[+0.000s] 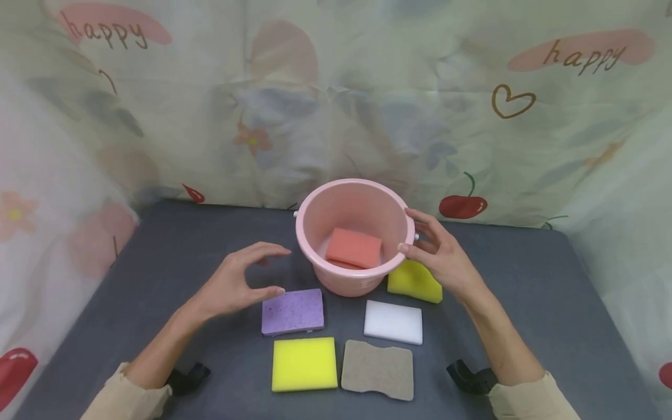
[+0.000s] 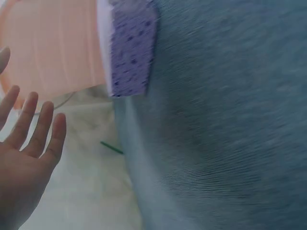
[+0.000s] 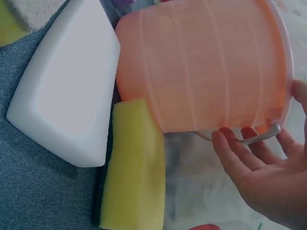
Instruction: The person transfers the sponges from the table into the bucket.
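A pink bucket [image 1: 350, 283] stands upright, with a coral-coloured folded cloth or sponge [image 1: 353, 247] lying inside it. My right hand [image 1: 443, 256] is at the bucket's right side, thumb tip at the rim and fingers spread near the wire handle [image 3: 261, 136]. Left of the bucket, my left hand [image 1: 236, 283] holds nothing; its fingers are apart from the bucket and its thumb is above the edge of a purple sponge [image 1: 293, 312]. A yellow sponge with a dark underside [image 3: 136, 167] lies beneath the right hand, beside the bucket. In front of it is a white sponge [image 1: 394, 322].
Nearer the front of the dark tabletop [image 1: 525, 291] lie a flat yellow sponge [image 1: 304, 364] and a grey-brown pad with wavy edges [image 1: 378, 370]. A patterned curtain [image 1: 336, 116] hangs behind the table and along both sides.
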A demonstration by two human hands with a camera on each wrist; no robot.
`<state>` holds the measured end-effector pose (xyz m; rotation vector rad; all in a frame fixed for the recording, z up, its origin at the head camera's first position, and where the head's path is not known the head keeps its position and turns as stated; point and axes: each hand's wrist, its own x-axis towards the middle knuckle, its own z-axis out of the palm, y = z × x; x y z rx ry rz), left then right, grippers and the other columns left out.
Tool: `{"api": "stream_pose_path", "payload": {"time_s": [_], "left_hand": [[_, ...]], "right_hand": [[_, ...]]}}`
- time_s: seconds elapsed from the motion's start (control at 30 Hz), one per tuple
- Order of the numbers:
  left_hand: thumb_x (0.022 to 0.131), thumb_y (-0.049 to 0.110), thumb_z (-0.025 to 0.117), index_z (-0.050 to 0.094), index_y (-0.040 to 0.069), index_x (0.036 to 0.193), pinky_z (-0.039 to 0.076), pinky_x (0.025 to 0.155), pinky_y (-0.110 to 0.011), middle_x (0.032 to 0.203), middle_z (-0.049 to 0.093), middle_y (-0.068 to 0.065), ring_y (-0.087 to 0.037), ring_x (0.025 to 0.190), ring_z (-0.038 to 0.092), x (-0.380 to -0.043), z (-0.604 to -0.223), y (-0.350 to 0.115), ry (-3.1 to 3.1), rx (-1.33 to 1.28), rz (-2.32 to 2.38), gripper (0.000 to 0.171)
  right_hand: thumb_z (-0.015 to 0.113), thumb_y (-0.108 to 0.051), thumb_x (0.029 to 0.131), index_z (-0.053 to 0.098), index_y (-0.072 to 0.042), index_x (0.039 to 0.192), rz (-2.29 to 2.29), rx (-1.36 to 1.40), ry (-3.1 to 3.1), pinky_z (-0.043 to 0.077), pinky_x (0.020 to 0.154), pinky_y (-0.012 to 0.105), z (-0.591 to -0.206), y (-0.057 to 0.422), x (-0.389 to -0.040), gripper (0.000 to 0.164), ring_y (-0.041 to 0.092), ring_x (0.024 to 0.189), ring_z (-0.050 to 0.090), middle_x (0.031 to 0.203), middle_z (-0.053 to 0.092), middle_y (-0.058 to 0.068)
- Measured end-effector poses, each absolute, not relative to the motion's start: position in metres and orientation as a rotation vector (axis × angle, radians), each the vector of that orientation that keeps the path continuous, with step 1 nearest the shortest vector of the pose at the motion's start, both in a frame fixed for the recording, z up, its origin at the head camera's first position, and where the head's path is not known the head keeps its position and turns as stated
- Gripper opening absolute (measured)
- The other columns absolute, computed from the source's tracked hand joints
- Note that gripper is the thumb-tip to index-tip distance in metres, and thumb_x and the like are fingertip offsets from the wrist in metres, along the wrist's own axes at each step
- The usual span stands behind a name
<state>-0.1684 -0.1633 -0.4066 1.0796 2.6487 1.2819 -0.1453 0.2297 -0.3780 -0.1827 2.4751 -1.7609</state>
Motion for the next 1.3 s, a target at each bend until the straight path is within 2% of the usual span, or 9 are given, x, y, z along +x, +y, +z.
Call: {"api": "stream_pose_path", "payload": {"time_s": [0.27,0.67,0.97,1.17,1.3], "left_hand": [[0.077,0.02,0.087,0.062,0.018,0.134,0.049,0.098,-0.045,0.132,0.06,0.008,-0.014,0.12,0.056,-0.159,-0.425,-0.166,2.588,0.989,1.197,0.062],[0.075,0.024,0.088,0.062,0.022,0.135,0.042,0.105,-0.05,0.132,0.06,0.01,-0.016,0.125,0.054,-0.148,-0.445,-0.172,2.527,0.862,1.054,0.065],[0.075,0.028,0.088,0.059,0.023,0.138,0.04,0.106,-0.053,0.136,0.058,0.003,-0.022,0.128,0.052,-0.146,-0.449,-0.171,2.509,0.809,0.961,0.069],[0.074,0.03,0.088,0.056,0.022,0.142,0.041,0.104,-0.052,0.139,0.056,0.0,-0.024,0.128,0.049,-0.143,-0.452,-0.166,2.527,0.8,0.853,0.075],[0.072,0.031,0.089,0.055,0.018,0.143,0.043,0.101,-0.048,0.138,0.057,0.0,-0.021,0.123,0.05,-0.144,-0.452,-0.162,2.556,0.841,0.8,0.079]], "right_hand": [[0.071,-0.032,0.093,0.033,-0.03,0.155,-1.767,-0.165,2.484,0.045,0.101,0.05,-0.378,0.23,-0.145,0.072,0.037,0.138,0.042,0.157,0.035,0.004],[0.07,-0.032,0.094,0.036,-0.033,0.154,-1.801,-0.135,2.446,0.047,0.099,0.047,-0.381,0.23,-0.142,0.069,0.037,0.139,0.04,0.156,0.036,0.003],[0.069,-0.031,0.094,0.034,-0.033,0.154,-1.79,-0.16,2.459,0.047,0.099,0.049,-0.383,0.231,-0.142,0.069,0.037,0.139,0.04,0.158,0.033,0.004],[0.07,-0.032,0.094,0.034,-0.032,0.154,-1.791,-0.152,2.453,0.046,0.1,0.05,-0.383,0.23,-0.143,0.07,0.037,0.138,0.041,0.158,0.033,0.005],[0.069,-0.03,0.094,0.034,-0.032,0.154,-1.795,-0.162,2.451,0.048,0.099,0.047,-0.382,0.23,-0.142,0.07,0.036,0.138,0.041,0.157,0.034,0.005]]}}
